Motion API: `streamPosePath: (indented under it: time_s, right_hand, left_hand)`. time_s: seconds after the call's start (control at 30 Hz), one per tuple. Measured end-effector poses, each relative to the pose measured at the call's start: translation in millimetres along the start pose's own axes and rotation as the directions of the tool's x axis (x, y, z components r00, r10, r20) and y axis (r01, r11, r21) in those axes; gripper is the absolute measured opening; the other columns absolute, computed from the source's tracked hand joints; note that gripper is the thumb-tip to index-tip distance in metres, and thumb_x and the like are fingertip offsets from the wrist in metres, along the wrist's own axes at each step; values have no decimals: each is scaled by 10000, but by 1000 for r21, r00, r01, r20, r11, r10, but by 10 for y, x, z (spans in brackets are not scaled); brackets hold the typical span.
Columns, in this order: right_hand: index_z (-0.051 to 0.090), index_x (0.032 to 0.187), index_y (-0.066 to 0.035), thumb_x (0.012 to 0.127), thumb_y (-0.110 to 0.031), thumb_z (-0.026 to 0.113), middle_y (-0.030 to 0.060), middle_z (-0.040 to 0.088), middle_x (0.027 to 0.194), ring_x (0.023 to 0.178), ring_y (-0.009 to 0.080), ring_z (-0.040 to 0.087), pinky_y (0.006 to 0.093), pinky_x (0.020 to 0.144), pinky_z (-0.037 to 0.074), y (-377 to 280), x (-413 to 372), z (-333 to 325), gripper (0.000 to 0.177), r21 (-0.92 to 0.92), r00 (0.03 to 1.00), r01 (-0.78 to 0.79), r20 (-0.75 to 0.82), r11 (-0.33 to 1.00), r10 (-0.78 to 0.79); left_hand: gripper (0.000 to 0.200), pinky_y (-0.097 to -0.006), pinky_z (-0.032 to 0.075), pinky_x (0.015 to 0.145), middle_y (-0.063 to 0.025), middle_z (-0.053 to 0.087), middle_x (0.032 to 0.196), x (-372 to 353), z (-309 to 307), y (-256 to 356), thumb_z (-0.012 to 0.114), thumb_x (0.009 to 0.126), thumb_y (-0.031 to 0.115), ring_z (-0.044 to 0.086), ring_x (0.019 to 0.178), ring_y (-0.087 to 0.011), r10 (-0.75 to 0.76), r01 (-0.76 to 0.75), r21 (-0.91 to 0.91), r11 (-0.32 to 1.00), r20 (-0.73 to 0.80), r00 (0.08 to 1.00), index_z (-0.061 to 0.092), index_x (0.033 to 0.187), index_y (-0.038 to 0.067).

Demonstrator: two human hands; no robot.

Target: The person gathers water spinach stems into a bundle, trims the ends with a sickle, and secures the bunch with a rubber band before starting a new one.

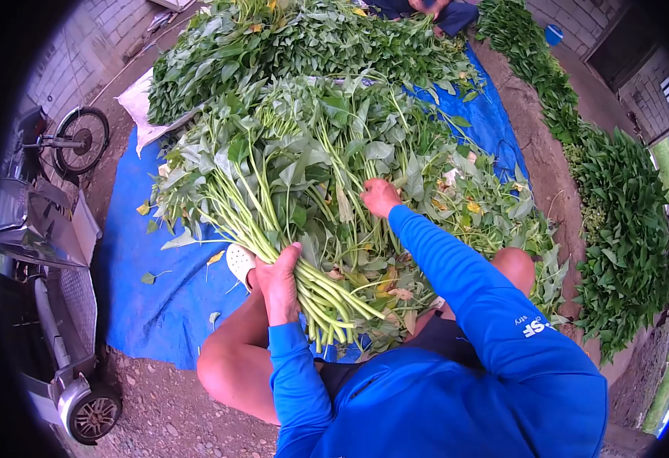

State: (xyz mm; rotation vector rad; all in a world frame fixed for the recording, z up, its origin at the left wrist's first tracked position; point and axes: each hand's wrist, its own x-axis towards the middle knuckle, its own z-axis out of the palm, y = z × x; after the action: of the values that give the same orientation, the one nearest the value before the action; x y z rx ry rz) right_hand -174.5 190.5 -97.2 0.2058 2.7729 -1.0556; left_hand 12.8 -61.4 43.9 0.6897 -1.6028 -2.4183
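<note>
My left hand (277, 284) is wrapped round a thick bundle of water spinach (254, 217). Its pale green stems fan out past my palm toward my lap, and the leafy ends point away from me. Over the loose water spinach pile (349, 137), my right hand (381, 197) has its fingers closed at a stem, partly hidden among the leaves. More greens, with some yellowed leaves (386, 282), lie between my bent legs.
A blue tarp (162, 282) lies under the pile. Behind is a larger heap of greens (311, 46), with another person (452, 15) seated beyond it. Bundled greens (617, 229) line the right side. A motorcycle with a sidecar (52, 229) stands at left.
</note>
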Motion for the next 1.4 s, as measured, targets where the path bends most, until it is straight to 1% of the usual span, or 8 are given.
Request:
streamPosePath:
  time_s: [0.37,0.63,0.77,0.93,1.07,1.17,1.27,1.4]
  right_hand:
    - [754,1236,-75,1009,-208,777,-46,714,1009,855,50,634,258,713,527,-934,-511,-2111,264,753,889,-147,385,642,-247]
    - [759,1259,-17,971,-129,802,-40,730,964,820,27,601,227,720,498,-1228,-1260,-2290,312,639,920,312,-18,703,-392]
    - [742,1250,44,932,-140,803,-7,706,884,745,52,596,263,646,501,-1288,-1566,-1920,373,456,927,353,-51,817,-372]
    - [688,1367,19,969,-180,699,196,685,939,881,357,697,430,831,553,-1173,-2067,-1002,445,224,802,506,233,833,-550]
    - [599,1482,20,1030,-146,598,247,674,1032,983,417,679,484,934,543,-893,-2147,-542,481,212,796,506,259,836,-547]
    - [589,1493,18,1043,-147,581,252,670,1060,1002,417,678,480,946,544,-842,-2170,-405,480,246,795,484,277,840,-539]
    - [582,1502,15,1051,-134,563,252,665,1093,1015,419,676,477,949,545,-805,-2210,-290,475,213,774,518,297,829,-560]
    - [590,1485,21,1061,-141,574,232,653,1086,997,398,649,472,940,538,-890,-2424,-142,454,254,772,563,178,786,-610]
  left_hand:
    - [522,-364,633,662,-96,685,1040,-46,65,52,726,897,-23,716,776,-220,-96,100,-126,987,38,995,524,1377,16]
    - [400,-304,579,710,-57,723,990,5,12,-112,775,887,32,699,797,-153,-96,102,-101,990,65,993,637,1260,-9]
    - [294,-337,601,631,-79,725,890,-19,95,-127,798,896,91,704,695,-176,-107,117,-163,980,68,992,658,1121,-36]
    - [301,-372,637,785,-102,764,974,184,-113,-630,776,972,221,752,843,-219,-246,303,-230,925,245,938,705,1137,-20]
    - [315,-383,638,848,-100,774,1034,140,-174,-670,767,1001,266,761,891,-239,-380,478,-293,828,335,862,705,1169,7]
    - [363,-365,626,788,-80,746,1012,180,-211,-832,821,965,233,739,865,-201,-339,422,-332,844,279,898,670,1209,10]
    - [448,-338,601,753,-87,712,1113,-77,89,-706,860,914,129,724,855,-190,21,-42,-318,947,-70,997,625,1271,-6]
    - [293,-321,570,636,-82,722,942,76,-149,-707,801,908,64,706,766,-179,-342,351,-186,917,83,936,672,1153,-32]
